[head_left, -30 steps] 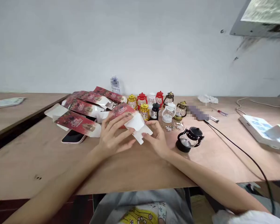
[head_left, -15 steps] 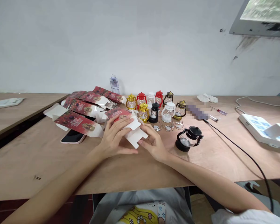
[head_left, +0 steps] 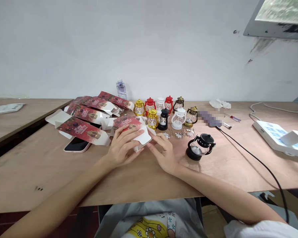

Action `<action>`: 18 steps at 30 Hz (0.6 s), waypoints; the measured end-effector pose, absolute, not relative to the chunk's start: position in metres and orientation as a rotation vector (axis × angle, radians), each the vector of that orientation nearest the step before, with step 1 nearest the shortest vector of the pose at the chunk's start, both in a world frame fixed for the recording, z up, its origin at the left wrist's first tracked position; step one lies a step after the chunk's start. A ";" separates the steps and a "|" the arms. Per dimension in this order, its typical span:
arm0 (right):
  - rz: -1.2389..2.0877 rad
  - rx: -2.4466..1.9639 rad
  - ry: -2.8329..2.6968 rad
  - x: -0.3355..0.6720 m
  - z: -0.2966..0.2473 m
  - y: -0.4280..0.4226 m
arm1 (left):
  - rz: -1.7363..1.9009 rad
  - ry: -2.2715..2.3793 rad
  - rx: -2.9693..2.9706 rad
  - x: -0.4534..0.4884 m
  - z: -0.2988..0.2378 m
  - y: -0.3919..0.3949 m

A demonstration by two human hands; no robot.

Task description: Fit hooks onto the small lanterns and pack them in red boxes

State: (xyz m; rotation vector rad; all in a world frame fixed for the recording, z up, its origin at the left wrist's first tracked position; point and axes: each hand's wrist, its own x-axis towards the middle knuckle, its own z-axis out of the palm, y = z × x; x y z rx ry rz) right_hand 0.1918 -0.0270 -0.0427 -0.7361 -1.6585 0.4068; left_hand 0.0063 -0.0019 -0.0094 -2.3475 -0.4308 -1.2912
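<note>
A small red and white cardboard box (head_left: 136,130) lies on the wooden table (head_left: 139,178), held from both sides. My left hand (head_left: 121,147) wraps its fingers over the box's top and left side. My right hand (head_left: 164,152) presses its fingers against the white flap end on the right. Just behind the box stand several miniature lanterns (head_left: 164,110) in gold, red, white and black. A black lantern (head_left: 200,147) stands alone to the right of my right hand.
Flat red box blanks (head_left: 89,112) lie piled at the left, over a phone (head_left: 75,145). Small metal hooks (head_left: 181,134) are scattered near the lanterns. A black cable (head_left: 258,162) crosses the right side. A white device (head_left: 278,137), a screwdriver (head_left: 234,118) and a clear bottle (head_left: 121,88) lie further back.
The white flap that stuck out at the box's right end has been folded in. Both hands have closed tighter round the box.
</note>
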 end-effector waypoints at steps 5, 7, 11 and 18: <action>0.033 -0.751 -1.734 0.197 -0.036 -0.035 | -1.341 -0.360 -2.357 0.006 -0.008 -0.004; -0.092 -0.714 -1.730 0.200 -0.033 -0.035 | -1.312 -0.348 -2.350 0.007 -0.008 -0.005; -0.206 -0.592 -1.742 0.208 -0.031 -0.026 | -1.157 -0.244 -2.349 0.010 -0.011 -0.005; 0.121 -0.516 -1.901 0.210 -0.031 -0.020 | -1.133 -0.205 -2.334 0.016 -0.015 -0.008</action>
